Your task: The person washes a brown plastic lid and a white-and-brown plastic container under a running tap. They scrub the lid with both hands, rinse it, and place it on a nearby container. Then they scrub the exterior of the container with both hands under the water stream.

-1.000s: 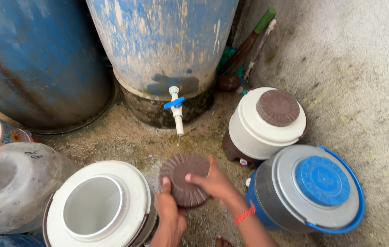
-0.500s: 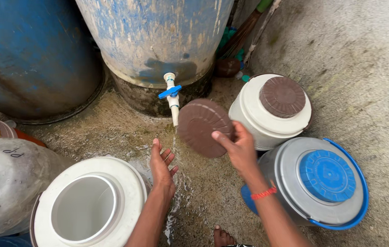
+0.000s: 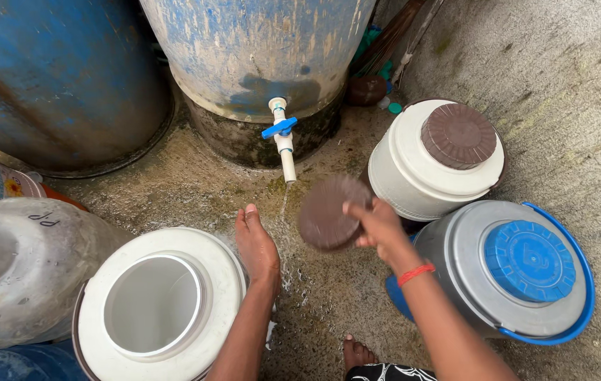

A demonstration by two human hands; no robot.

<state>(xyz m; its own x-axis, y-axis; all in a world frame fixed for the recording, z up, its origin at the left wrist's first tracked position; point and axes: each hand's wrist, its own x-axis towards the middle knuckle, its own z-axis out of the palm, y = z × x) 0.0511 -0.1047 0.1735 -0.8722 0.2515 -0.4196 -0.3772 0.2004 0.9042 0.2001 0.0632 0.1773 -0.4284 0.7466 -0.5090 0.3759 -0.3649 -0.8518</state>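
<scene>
My right hand point(image 3: 379, 226) grips a round brown lid point(image 3: 330, 213) by its edge, tilted just below and right of a white tap with a blue handle point(image 3: 281, 136). A thin stream of water falls from the tap. My left hand point(image 3: 256, 248) is flat with fingers together, holding nothing, beside the rim of an open white water container point(image 3: 223, 271) and close to the stream. A red band circles my right wrist.
A second white container point(image 3: 406, 169) with a brown lid stands at right, a grey one with a blue lid point(image 3: 519, 271) in front of it. Two large blue drums point(image 3: 60, 77) stand behind. A translucent jug point(image 3: 18, 268) lies left. My foot point(image 3: 358, 351) rests on wet concrete.
My right hand lifted the brown lid from low beside the open container up under the tap, then lowered it slightly. My left hand let go of the lid and moved beside the container.
</scene>
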